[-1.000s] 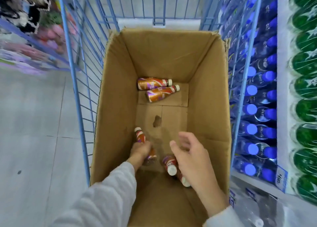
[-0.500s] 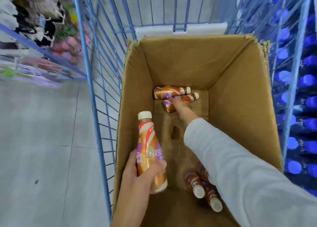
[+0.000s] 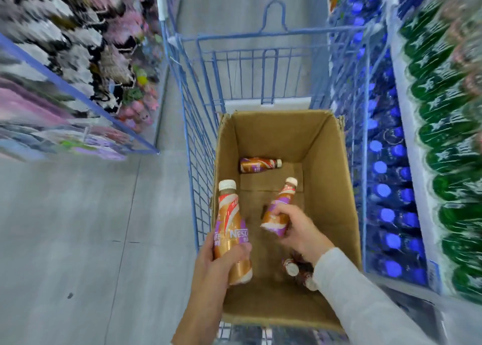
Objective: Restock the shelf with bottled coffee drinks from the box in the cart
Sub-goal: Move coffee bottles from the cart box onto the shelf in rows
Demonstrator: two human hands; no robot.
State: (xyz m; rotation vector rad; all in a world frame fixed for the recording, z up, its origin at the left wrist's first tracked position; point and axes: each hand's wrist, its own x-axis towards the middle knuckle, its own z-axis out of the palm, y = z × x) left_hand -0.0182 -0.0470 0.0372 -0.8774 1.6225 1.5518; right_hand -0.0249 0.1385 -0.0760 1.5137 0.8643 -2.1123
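A copper-and-purple, white-capped coffee bottle (image 3: pixel 230 230) is standing upright in the left hand's (image 3: pixel 216 264) curled grip by the cardboard box's (image 3: pixel 331 188) left wall. The right hand (image 3: pixel 297 230) is gripping a second bottle (image 3: pixel 279 209), tilted, above the box floor inside the blue cart (image 3: pixel 200 136).

Bright, even store light, soft shadows inside the box (image 3: pixel 284 136) — edges smeared by motion blur and wide-angle bending.

The matt cardboard box (image 3: pixel 326 162) sat in a blue painted metal-wire cart (image 3: pixel 198 141), holding glossy-labelled plastic bottles (image 3: pixel 259 164).
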